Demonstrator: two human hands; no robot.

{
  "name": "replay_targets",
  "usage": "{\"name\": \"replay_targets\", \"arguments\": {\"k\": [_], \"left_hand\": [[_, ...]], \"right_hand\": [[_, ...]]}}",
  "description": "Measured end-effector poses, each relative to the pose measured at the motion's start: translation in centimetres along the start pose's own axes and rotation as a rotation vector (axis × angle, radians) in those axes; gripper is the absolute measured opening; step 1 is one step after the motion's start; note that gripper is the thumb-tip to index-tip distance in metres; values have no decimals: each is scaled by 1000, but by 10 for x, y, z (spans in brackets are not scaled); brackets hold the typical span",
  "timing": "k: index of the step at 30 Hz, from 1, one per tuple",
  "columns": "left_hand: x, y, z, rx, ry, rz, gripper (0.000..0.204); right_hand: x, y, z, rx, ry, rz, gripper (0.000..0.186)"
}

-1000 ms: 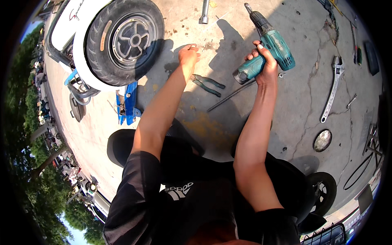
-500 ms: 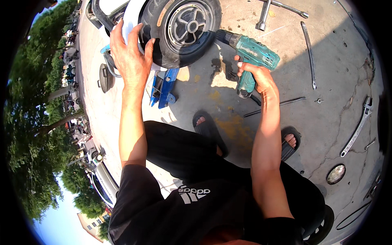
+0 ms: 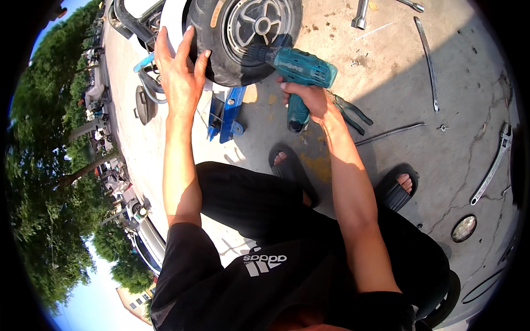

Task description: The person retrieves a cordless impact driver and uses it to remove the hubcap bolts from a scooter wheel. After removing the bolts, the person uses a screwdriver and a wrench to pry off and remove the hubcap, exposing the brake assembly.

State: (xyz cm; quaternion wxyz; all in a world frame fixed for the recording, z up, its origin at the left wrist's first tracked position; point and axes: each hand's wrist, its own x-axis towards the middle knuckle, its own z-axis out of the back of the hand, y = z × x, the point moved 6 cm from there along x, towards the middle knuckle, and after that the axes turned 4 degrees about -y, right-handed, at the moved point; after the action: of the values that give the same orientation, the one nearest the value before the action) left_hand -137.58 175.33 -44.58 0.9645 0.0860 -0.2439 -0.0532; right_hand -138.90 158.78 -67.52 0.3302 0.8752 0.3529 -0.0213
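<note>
The wheel [image 3: 262, 25] was still fitted at twelve o'clock, right hand [image 3: 312, 100] clamped on the drill [image 3: 303, 66], left hand [image 3: 181, 78] splayed.

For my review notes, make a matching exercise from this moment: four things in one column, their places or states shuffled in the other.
Things
1. Drill
2. Pliers
3. Adjustable wrench
4. Left hand

Places or states
A. Lying near the picture's right edge, silver
B. Spread open by the white fender
C. Held in the right hand
D. Lying just to the right of the right hand

Pairs: 1-C, 2-D, 3-A, 4-B
</note>
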Motion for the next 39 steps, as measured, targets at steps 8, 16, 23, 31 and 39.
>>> {"name": "replay_targets", "arguments": {"k": [8,16,23,31,39], "left_hand": [[-3,7,-4,-2,22,0,57],[0,7,-3,-8,9,-7,55],[0,2,-1,-14,13,6,54],[-1,6,-5,-1,29,13,58],[1,4,-5,-15,40,6,59]], "right_hand": [[5,-6,-1,-12,-12,25,29],[7,-5,3,-41,9,22,32],[0,-8,-4,24,1,9,31],[6,-7,3,9,15,35,29],[10,-9,3,33,4,39,29]]}}
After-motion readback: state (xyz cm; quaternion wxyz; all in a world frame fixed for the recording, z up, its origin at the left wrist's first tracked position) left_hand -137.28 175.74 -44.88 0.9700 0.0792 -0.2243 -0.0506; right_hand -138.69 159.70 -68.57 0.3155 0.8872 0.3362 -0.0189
